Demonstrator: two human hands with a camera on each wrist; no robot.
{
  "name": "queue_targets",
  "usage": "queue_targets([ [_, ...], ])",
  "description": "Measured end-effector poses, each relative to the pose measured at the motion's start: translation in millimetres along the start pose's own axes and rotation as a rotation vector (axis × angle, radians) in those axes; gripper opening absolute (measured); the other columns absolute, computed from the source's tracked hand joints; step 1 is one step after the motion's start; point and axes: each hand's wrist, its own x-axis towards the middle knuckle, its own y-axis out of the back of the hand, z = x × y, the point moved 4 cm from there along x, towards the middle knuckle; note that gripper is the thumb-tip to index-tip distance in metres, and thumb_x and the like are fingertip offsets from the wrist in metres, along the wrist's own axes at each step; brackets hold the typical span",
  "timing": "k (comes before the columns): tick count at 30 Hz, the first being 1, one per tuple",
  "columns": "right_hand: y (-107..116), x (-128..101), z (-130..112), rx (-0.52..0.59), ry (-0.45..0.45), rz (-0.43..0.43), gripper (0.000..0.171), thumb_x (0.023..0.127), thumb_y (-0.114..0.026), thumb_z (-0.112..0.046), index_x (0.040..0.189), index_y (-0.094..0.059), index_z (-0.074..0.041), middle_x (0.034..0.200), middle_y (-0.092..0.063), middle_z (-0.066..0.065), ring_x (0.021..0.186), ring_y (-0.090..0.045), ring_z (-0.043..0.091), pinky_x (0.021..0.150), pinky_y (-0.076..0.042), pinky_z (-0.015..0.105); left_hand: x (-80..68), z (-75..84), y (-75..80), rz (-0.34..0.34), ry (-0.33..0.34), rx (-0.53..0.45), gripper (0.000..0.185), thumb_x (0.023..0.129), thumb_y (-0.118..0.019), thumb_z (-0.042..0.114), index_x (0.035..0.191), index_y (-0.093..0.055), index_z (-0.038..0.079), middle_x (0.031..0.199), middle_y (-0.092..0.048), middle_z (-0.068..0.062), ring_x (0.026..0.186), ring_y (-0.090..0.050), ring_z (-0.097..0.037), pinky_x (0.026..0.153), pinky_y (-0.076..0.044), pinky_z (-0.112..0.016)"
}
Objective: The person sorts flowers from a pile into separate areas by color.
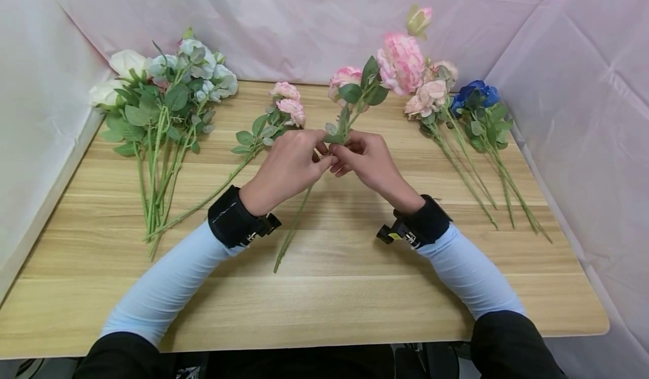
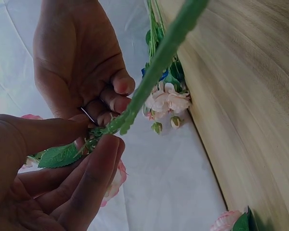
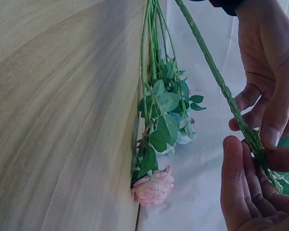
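A pink artificial flower stem (image 1: 355, 100) with big pink blooms (image 1: 400, 61) is held up over the middle of the wooden table (image 1: 324, 294), its lower end trailing toward me. My left hand (image 1: 316, 152) pinches the green stem (image 2: 149, 82) between thumb and fingers just below a leaf (image 2: 58, 156). My right hand (image 1: 341, 156) meets it from the right, fingers curled round the same stem (image 3: 221, 84) at the leaf joint. In the right wrist view, the right hand (image 3: 241, 192) lies under the stem and the left hand (image 3: 267, 86) above it.
A bunch of white flowers (image 1: 162, 86) lies at the left. A small pink spray (image 1: 286, 106) lies beside my left hand. Pale pink flowers (image 1: 431, 94) and blue flowers (image 1: 476, 94) lie at the right. Pink cloth walls surround the table.
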Motion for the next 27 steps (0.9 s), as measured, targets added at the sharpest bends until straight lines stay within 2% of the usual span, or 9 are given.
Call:
queue_targets([
  [5, 6.0, 0.5, 1.4, 0.004, -0.007, 0.015, 0.031, 0.104, -0.061, -0.013, 0.124, -0.065, 0.010, 0.085, -0.076, 0.005, 0.073, -0.076, 0.017, 0.073, -0.064, 0.038, 1.2, -1.0, -0.6, -0.007, 0.002, 0.015, 0.027, 0.094, -0.077, 0.022, 0.111, -0.075, 0.002, 0.094, -0.079, -0.011, 0.081, -0.075, -0.023, 0.068, -0.058, -0.035],
  [12, 21.4, 3.3, 0.0, 0.013, -0.054, 0.051, 0.027, 0.103, -0.062, -0.013, 0.119, -0.066, 0.007, 0.085, -0.077, 0.005, 0.075, -0.078, 0.019, 0.075, -0.064, 0.038, 2.0, -10.4, 3.1, -0.026, 0.076, -0.015, 0.045, 0.097, -0.073, 0.040, 0.123, -0.073, 0.004, 0.099, -0.079, -0.010, 0.080, -0.076, -0.021, 0.074, -0.059, -0.036],
  [16, 37.3, 4.6, -1.7, -0.013, -0.073, 0.108, 0.025, 0.102, -0.063, -0.011, 0.116, -0.067, 0.008, 0.085, -0.077, 0.006, 0.074, -0.078, 0.019, 0.074, -0.064, 0.036, 3.3, -16.1, 6.2, -0.013, 0.108, -0.014, 0.049, 0.096, -0.073, 0.044, 0.124, -0.072, 0.003, 0.101, -0.079, -0.011, 0.083, -0.076, -0.022, 0.075, -0.059, -0.037],
  [21, 65.6, 3.9, -4.5, -0.133, -0.063, 0.202, 0.021, 0.100, -0.063, -0.012, 0.105, -0.068, 0.007, 0.080, -0.077, 0.003, 0.068, -0.077, 0.016, 0.068, -0.064, 0.034, 4.4, -20.0, 8.2, -0.006, 0.123, 0.010, 0.049, 0.096, -0.073, 0.043, 0.124, -0.072, 0.004, 0.100, -0.079, -0.011, 0.083, -0.076, -0.022, 0.076, -0.057, -0.039],
  [24, 83.4, 3.0, -6.4, -0.265, -0.056, 0.246, 0.020, 0.100, -0.063, -0.016, 0.096, -0.067, 0.003, 0.077, -0.077, 0.003, 0.064, -0.076, 0.016, 0.063, -0.063, 0.034, 4.8, -21.3, 8.4, -0.008, 0.123, 0.023, 0.048, 0.096, -0.073, 0.043, 0.124, -0.072, 0.004, 0.101, -0.079, -0.011, 0.082, -0.076, -0.023, 0.076, -0.056, -0.039],
  [27, 99.1, 2.3, -8.4, -0.411, -0.057, 0.286, 0.022, 0.100, -0.064, -0.019, 0.091, -0.065, 0.001, 0.079, -0.078, 0.009, 0.060, -0.075, 0.014, 0.059, -0.062, 0.032, 5.1, -23.3, 8.4, -0.009, 0.129, 0.026, 0.048, 0.097, -0.072, 0.042, 0.125, -0.072, 0.004, 0.101, -0.079, -0.012, 0.082, -0.076, -0.023, 0.076, -0.056, -0.039],
])
